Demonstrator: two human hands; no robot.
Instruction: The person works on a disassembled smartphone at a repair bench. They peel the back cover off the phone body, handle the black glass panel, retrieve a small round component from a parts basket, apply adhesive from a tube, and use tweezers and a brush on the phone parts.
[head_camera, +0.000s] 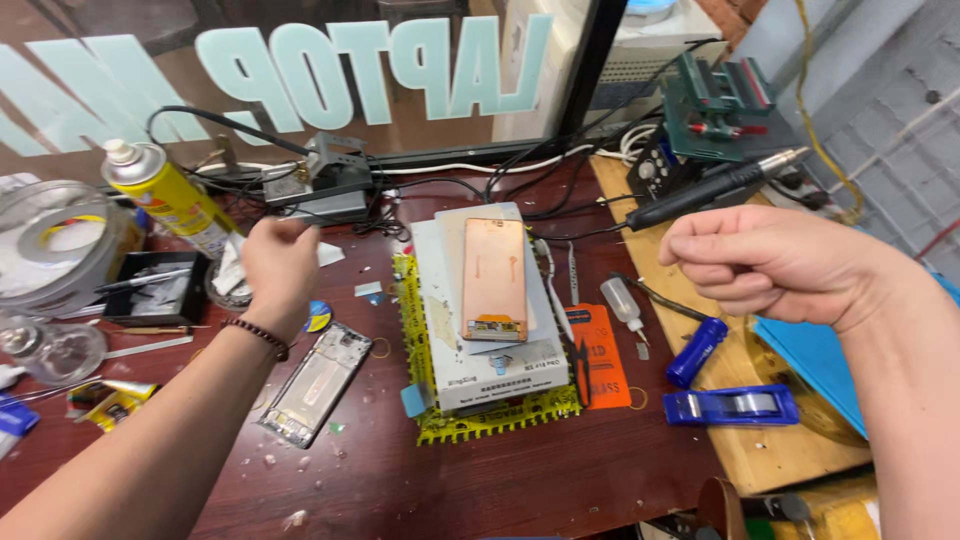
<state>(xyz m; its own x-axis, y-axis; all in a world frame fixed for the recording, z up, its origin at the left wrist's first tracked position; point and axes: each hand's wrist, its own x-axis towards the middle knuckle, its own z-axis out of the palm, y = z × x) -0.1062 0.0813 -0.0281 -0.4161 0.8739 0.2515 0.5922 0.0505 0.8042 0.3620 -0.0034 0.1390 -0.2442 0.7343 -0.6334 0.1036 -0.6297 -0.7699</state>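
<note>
Hovering above the dark red counter (560, 470), both your hands are clenched into fists, and I cannot tell whether either holds anything. Your left hand (278, 262) sits at nine o'clock of the one copper-backed phone (494, 280), which lies on one white heating pad (490, 365); your right hand (760, 265) is at three o'clock. One phone frame (318, 382) lies at seven o'clock, one yellow spray can (165, 195) at ten, one black-handled tool (715, 185) at two, and two blue holders (730, 405) at four.

Copper-pink phone panel (494, 278) on a white block (497, 372), yellow mat (480, 420), dark-red table (560, 470)
</note>
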